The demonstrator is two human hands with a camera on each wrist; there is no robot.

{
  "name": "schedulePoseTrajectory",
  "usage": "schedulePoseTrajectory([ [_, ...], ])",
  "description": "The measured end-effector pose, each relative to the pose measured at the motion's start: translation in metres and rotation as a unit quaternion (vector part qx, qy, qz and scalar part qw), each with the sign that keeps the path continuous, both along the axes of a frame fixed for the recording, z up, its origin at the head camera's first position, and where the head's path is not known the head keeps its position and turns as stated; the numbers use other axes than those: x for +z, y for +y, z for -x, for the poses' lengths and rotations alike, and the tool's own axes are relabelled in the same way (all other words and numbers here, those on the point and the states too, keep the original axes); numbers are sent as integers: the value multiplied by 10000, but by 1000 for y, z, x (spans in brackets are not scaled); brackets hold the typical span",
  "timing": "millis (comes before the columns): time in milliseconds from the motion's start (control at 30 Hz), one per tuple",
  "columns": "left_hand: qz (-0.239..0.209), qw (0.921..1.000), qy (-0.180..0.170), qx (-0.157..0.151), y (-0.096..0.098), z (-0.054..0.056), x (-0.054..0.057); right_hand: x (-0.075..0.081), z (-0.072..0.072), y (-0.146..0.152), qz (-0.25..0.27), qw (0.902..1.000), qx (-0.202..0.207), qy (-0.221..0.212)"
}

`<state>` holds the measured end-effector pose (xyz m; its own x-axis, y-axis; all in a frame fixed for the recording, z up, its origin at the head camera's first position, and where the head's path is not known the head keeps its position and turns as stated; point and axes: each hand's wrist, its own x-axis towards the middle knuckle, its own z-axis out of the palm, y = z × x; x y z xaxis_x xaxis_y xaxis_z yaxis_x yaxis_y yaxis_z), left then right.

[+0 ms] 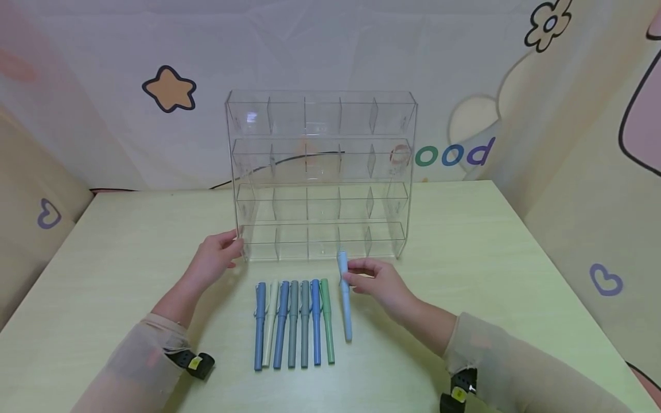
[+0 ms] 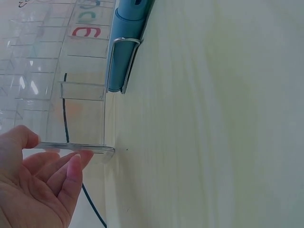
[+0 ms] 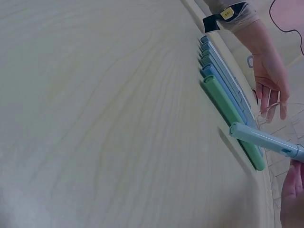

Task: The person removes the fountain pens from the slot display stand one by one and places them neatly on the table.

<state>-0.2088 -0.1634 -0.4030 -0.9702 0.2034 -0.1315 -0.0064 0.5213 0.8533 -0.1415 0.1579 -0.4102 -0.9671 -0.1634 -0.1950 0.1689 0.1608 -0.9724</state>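
Note:
A clear acrylic rack [image 1: 322, 232] with several tiers of small compartments stands upright on the table. My left hand [image 1: 214, 258] grips its lower left side edge; in the left wrist view the thumb lies on one side of the panel and the fingers on the other. My right hand [image 1: 379, 284] pinches a light blue pen [image 1: 346, 310] near its upper end, with the pen's top in front of the rack's lowest tier. Left of that pen, several capped pens lie side by side, from a blue pen [image 1: 260, 327] to a green pen [image 1: 327, 327].
The pale wood-look table [image 1: 516, 344] extends around the rack. Behind it hangs a printed cloth [image 1: 351, 46] with a star and letters, and more printed cloth stands along both sides. A blue pen [image 2: 124, 52] with a wire clip shows close to the left wrist view's top.

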Motion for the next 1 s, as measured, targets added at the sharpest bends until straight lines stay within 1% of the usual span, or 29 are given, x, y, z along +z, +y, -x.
schedulePoseTrajectory([
  [133, 0, 10000, -9, 32, 0, 0, 0, -6, 0, -1, -67, 9998, -20, -170],
  [300, -4, 10000, 30, 63, 1, -1, 1, -7, 0, -3, -204, 9990, -111, -384],
  [433, -5, 9999, 81, 65, 1, -3, 1, -9, 1, -5, -317, 9985, -119, -425],
  [600, 7, 10000, 37, 75, 1, -2, 1, -14, 2, -6, -460, 9979, -103, -436],
  [667, 9, 10000, 0, 96, 1, -2, 1, -15, 3, -7, -663, 9970, -103, -394],
  [700, 6, 9999, -14, 104, 1, -2, 1, -15, 2, -8, -860, 9957, -93, -345],
  [867, 9, 10000, -34, 86, 2, -3, 2, -14, 3, -10, -1837, 9829, 96, -125],
  [933, 16, 10000, -21, 62, 2, -4, 3, -13, 3, -11, -1987, 9798, 197, -86],
  [1000, 12, 10000, -21, 44, 2, -4, 3, -14, 3, -11, -2015, 9790, 298, -63],
])
